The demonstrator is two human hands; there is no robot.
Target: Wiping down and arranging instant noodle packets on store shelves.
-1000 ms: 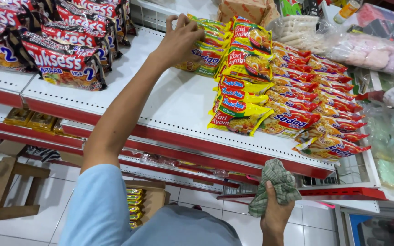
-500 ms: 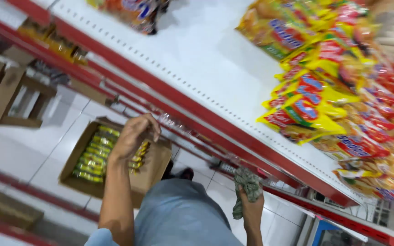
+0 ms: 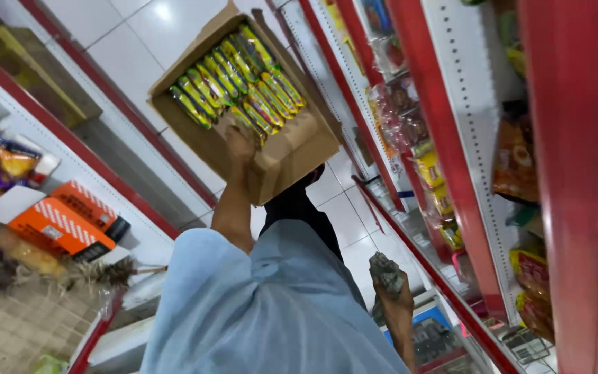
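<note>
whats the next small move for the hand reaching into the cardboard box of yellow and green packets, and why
Probably close the left hand on the nearest yellow and green packets and lift them out. It already rests at their near end inside the open brown cardboard box on the floor, while the right hand is occupied with a crumpled grey-green cloth.

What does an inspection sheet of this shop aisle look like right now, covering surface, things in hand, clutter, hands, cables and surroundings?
Surface: white tiled floor between red-edged shelving.
Job's things: open brown cardboard box on the floor, holding rows of yellow-green snack packets; crumpled grey-green cloth.
Clutter: flat orange carton and a dark feather duster on the near white shelf.
Grippers: left hand reaches into the box, on the packets; right hand grips the cloth.
Cables: nothing seen.
Surroundings: red shelf rack with packaged goods; another box in shadow under a shelf.
</note>
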